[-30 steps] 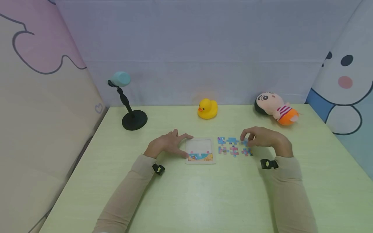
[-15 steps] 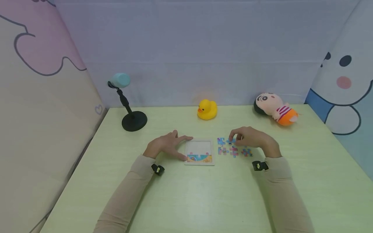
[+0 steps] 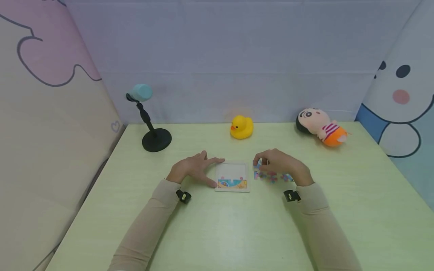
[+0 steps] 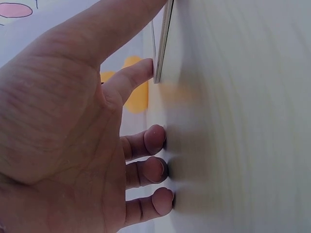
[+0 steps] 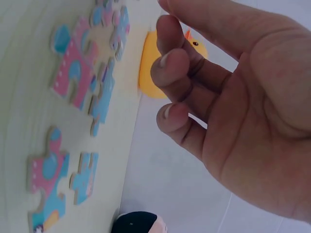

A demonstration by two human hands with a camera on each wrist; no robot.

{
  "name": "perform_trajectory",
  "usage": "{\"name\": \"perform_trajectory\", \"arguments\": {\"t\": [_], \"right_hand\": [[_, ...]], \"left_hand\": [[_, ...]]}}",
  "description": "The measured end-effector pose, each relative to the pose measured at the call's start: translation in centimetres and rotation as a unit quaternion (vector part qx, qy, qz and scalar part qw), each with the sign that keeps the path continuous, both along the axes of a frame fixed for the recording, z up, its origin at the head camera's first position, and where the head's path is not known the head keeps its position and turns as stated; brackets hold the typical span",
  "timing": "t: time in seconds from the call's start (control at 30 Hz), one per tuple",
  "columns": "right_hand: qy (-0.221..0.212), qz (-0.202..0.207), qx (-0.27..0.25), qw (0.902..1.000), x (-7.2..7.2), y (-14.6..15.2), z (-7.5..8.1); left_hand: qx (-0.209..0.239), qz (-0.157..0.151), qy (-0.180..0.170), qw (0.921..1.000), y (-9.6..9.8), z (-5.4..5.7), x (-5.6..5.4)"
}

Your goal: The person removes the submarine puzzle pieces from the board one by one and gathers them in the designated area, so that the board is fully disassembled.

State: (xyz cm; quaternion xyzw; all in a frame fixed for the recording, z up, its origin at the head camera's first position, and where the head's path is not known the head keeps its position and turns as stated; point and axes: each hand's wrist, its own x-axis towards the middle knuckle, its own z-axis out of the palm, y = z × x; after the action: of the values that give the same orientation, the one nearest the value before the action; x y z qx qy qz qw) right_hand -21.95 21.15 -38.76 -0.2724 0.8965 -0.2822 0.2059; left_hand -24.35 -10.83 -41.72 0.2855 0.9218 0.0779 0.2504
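In the head view, a small square puzzle tray (image 3: pixel 234 170) lies on the table, its lower strip filled with a beach-like picture. My left hand (image 3: pixel 194 168) touches its left side, index finger at the far corner and thumb at the near one. The left wrist view shows the tray's thin edge (image 4: pixel 164 46) against these two digits. My right hand (image 3: pixel 282 165) hovers with bent fingers over loose jigsaw pieces (image 3: pixel 272 177) right of the tray. Pink and blue pieces (image 5: pixel 73 73) lie flat in the right wrist view, with none seen in the hand; the index fingertip is out of that view.
A yellow rubber duck (image 3: pixel 242 127) sits at the back of the table. To its right lies a plush doll (image 3: pixel 320 126) with orange bottoms. A black stand (image 3: pixel 156 140) bearing a light-blue head stands at the back left.
My right hand has moved left across the loose pieces, from the far-right one to the far-left one. The left hand has stayed at the tray.
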Motion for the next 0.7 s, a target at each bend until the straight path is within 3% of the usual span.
{"name": "perform_trajectory", "arguments": {"t": [0.13,0.5,0.7], "right_hand": [[-0.005,0.011,0.000,0.9999,0.1,-1.2,-0.2],[0.034,0.051,0.049,0.9969,0.6,-4.3,-0.8],[0.024,0.058,0.044,0.9970,0.9,-5.5,-1.0]], "left_hand": [[-0.004,-0.001,0.000,1.0000,0.0,0.0,0.0],[-0.005,0.008,0.000,1.0000,0.2,0.2,0.0],[-0.011,0.009,0.002,0.9999,0.2,0.1,0.0]]}}
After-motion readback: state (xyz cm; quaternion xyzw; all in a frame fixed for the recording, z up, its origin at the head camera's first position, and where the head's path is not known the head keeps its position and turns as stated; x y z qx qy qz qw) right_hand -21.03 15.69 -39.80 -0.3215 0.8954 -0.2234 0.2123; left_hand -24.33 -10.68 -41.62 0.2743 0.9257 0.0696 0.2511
